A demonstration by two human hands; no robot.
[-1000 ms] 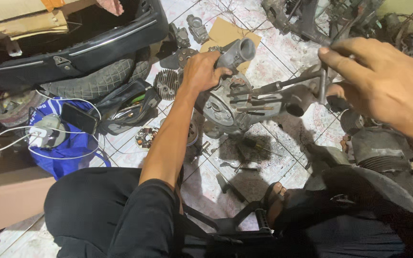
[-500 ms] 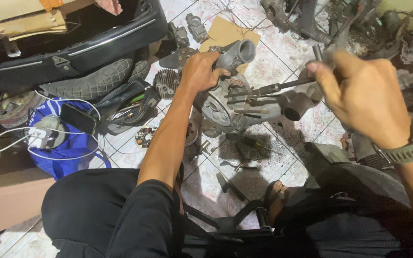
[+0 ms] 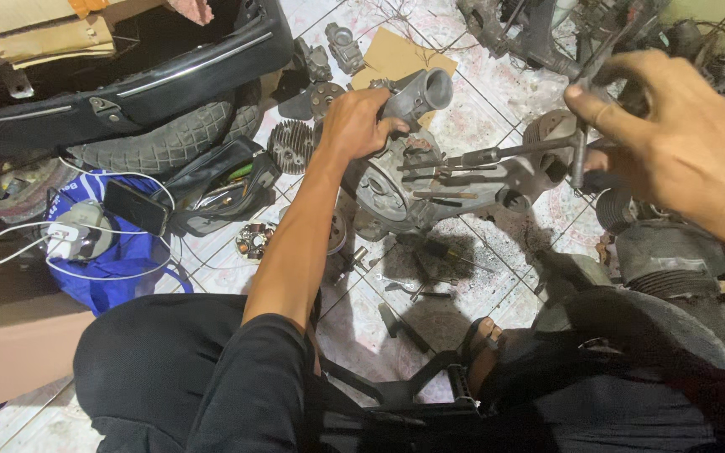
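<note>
My left hand (image 3: 362,126) is clamped on the grey pipe stub (image 3: 417,92) atop the engine case (image 3: 430,189) on the tiled floor (image 3: 455,277), while my right hand (image 3: 681,143), up and right, pinches a T-handled wrench (image 3: 579,138) whose long shaft runs leftward into the case.

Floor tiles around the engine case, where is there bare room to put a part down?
The clearest patch is the tiled floor just below the engine case, though stained and strewn with small bits. Another lies between the blue bag and the person's knee. It is crowded above the left hand and around the right hand.
</note>
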